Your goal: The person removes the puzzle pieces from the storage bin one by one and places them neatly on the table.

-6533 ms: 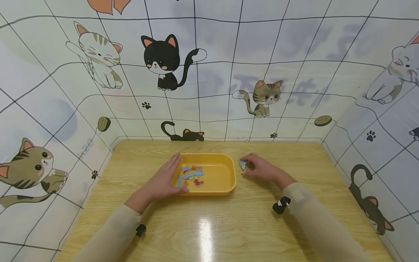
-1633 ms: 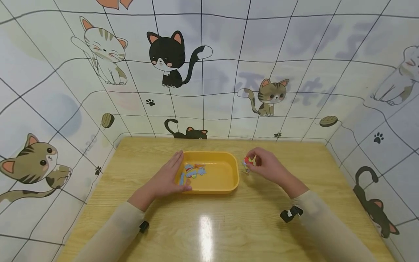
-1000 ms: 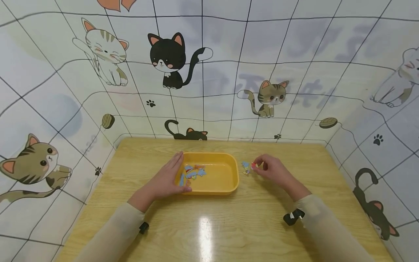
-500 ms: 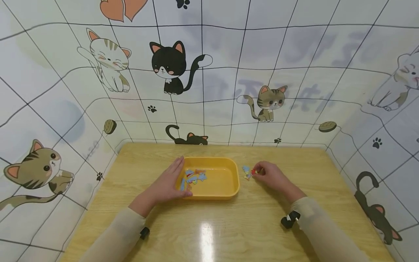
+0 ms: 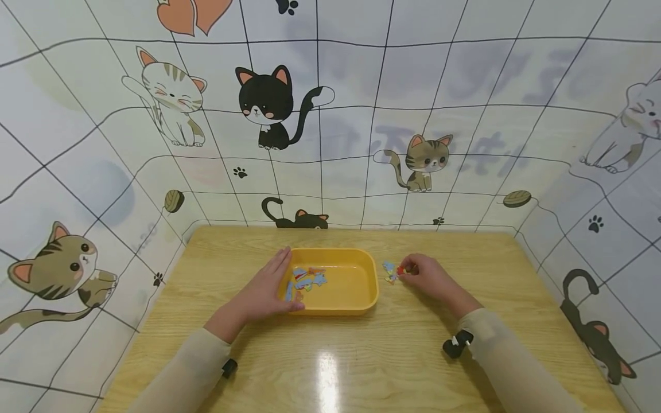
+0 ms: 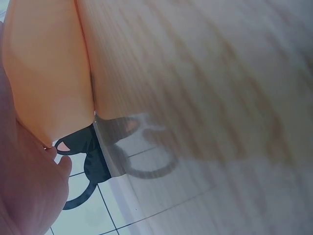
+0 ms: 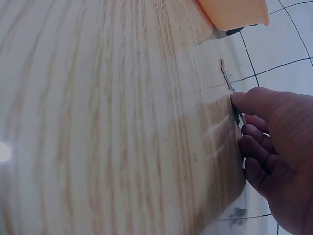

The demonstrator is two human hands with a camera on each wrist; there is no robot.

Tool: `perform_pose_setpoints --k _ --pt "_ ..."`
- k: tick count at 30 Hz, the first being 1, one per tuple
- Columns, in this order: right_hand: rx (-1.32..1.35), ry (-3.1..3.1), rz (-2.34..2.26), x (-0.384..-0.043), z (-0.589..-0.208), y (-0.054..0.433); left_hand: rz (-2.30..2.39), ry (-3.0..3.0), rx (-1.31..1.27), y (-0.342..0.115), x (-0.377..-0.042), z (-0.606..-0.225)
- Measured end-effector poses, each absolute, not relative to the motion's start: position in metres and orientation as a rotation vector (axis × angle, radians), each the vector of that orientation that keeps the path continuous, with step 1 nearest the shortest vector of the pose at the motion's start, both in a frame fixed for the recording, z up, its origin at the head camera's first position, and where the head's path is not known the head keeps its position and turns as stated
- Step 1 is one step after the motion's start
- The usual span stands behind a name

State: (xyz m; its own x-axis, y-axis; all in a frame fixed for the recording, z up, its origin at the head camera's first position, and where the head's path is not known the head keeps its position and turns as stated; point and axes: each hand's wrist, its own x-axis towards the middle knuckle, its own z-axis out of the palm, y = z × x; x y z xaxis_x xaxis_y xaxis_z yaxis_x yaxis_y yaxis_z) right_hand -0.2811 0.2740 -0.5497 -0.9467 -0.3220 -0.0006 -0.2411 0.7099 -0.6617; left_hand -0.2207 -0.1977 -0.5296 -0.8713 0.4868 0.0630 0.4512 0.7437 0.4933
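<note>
The yellow tray holds several small flat puzzle pieces, mostly blue, bunched at its left end. My left hand rests along the tray's left side, fingers straight toward the back corner and thumb on the front rim. To the right of the tray, my right hand pinches a small red puzzle piece at the table surface. Beside it lies a light blue and yellow piece; whether the two are joined cannot be told. In the right wrist view, a thin flat edge shows beyond my thumb.
The wooden table carries the tray near its back half. A wall cloth printed with cats and grid lines encloses the table at the back and sides. Small black cameras sit at both wrists.
The red piece has gone from the tray to the table on the right, in my right hand. That hand lowered it beside the blue piece. My left hand stays on the tray.
</note>
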Motion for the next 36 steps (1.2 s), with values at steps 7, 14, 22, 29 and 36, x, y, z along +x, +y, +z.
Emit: perform_pose_setpoints --k 7,14,22,29,36 --pt "-0.473 2.793 -1.057 -0.282 -0.550 0.275 0.783 2.866 0.778 -0.197 -0.221 -0.530" --pt "-0.461 2.795 -1.049 -0.283 -0.550 0.278 0.774 2.866 0.763 -0.195 -0.222 -0.528" --pt "-0.458 2.808 -1.100 -0.281 -0.550 0.276 0.772 2.865 0.751 -0.196 -0.221 -0.527" --pt "-0.517 2.902 -1.176 -0.274 -0.541 0.265 0.779 2.870 0.765 -0.196 -0.221 -0.528" --pt "-0.764 2.905 -1.270 -0.266 -0.514 0.230 0.768 2.874 0.745 -0.195 -0.220 -0.528"
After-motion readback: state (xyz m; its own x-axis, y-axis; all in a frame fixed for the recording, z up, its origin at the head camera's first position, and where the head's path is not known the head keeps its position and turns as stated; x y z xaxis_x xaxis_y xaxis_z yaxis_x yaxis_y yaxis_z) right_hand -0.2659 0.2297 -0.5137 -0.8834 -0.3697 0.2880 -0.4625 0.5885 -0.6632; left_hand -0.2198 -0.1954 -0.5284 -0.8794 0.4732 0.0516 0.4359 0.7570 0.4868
